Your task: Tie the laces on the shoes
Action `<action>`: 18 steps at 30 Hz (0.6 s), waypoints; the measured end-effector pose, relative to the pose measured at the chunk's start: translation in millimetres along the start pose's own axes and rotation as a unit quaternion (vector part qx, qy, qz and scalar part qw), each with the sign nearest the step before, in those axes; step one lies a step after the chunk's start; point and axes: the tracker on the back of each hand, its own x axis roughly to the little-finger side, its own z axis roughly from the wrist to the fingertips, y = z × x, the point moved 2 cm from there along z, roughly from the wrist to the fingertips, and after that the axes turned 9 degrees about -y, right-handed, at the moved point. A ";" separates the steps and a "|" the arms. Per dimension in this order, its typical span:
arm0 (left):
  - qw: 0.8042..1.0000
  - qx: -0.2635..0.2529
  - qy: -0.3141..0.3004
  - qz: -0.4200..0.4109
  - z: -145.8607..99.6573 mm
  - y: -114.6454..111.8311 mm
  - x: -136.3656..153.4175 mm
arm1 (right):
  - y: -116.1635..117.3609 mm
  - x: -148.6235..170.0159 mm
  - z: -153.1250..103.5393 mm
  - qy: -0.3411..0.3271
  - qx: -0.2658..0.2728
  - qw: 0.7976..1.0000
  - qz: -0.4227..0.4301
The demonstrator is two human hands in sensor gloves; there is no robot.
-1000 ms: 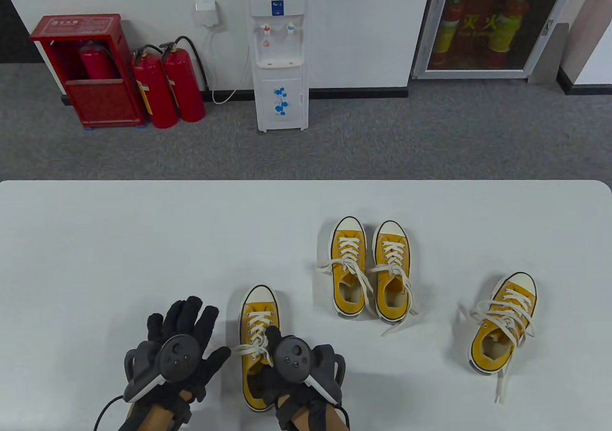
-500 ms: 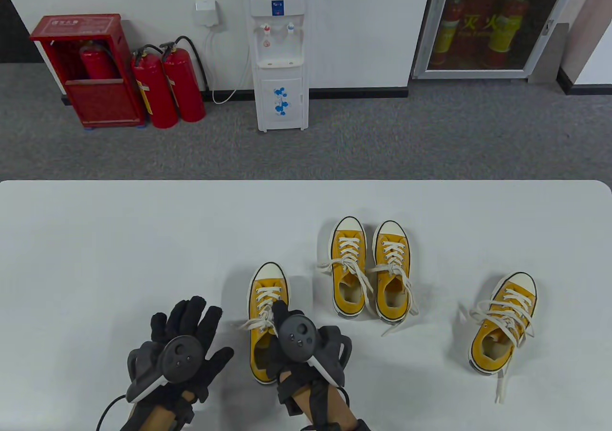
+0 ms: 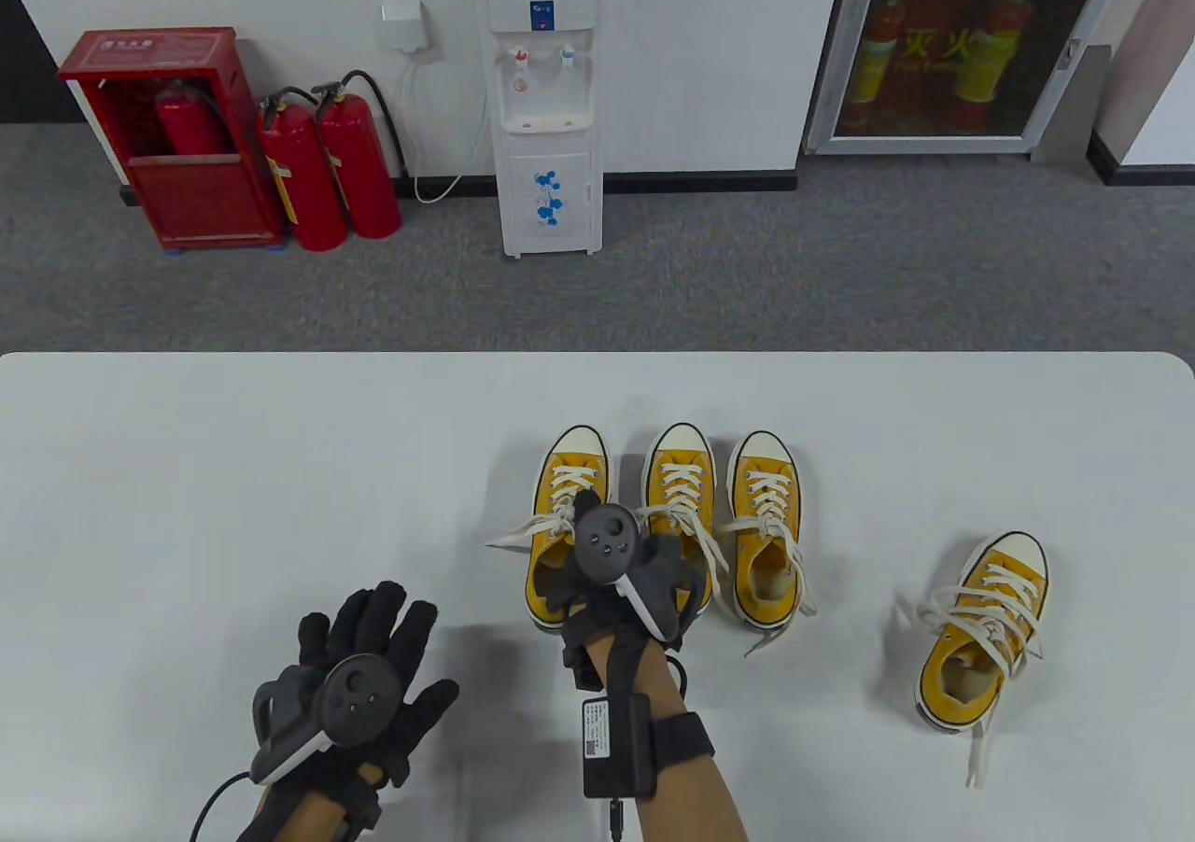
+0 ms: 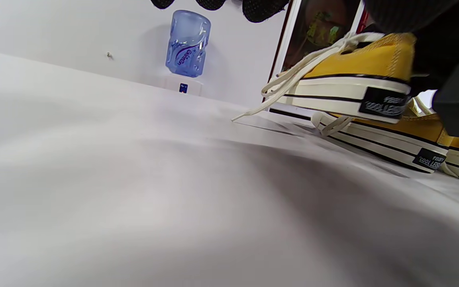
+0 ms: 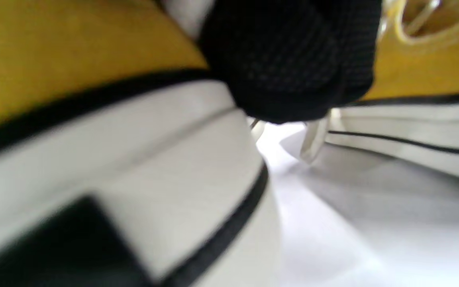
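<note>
Several yellow canvas shoes with white laces lie on the white table (image 3: 187,469). My right hand (image 3: 607,562) grips the heel end of one shoe (image 3: 567,478), just left of a side-by-side pair (image 3: 680,483) (image 3: 766,506). In the left wrist view this shoe (image 4: 353,79) has its heel lifted off the table, and its laces hang loose. In the right wrist view a gloved finger (image 5: 289,59) presses on its yellow side (image 5: 74,59). My left hand (image 3: 364,655) lies open with fingers spread, palm down, to the lower left and holds nothing.
A fourth shoe (image 3: 985,627) lies apart at the right, its laces trailing toward the front edge. Beyond the table stand a water dispenser (image 3: 546,105) and red fire extinguishers (image 3: 327,170) on the floor.
My right hand has carried the shoe from the near edge away and to the right, up beside the pair. My left hand has stayed almost where it was.
</note>
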 end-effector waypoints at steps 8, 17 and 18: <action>1.000 0.003 0.000 -0.002 0.9 -0.9 -0.2 | 20.9 15.1 19.6 0.015 -0.013 1.000 -0.016; 1.000 0.005 0.001 -0.008 1.5 -1.5 -0.3 | 30.2 21.2 17.8 0.031 -0.034 0.999 -0.027; 1.000 0.005 0.001 -0.007 1.6 -1.5 -0.3 | 29.5 20.3 17.3 0.026 -0.037 0.999 -0.025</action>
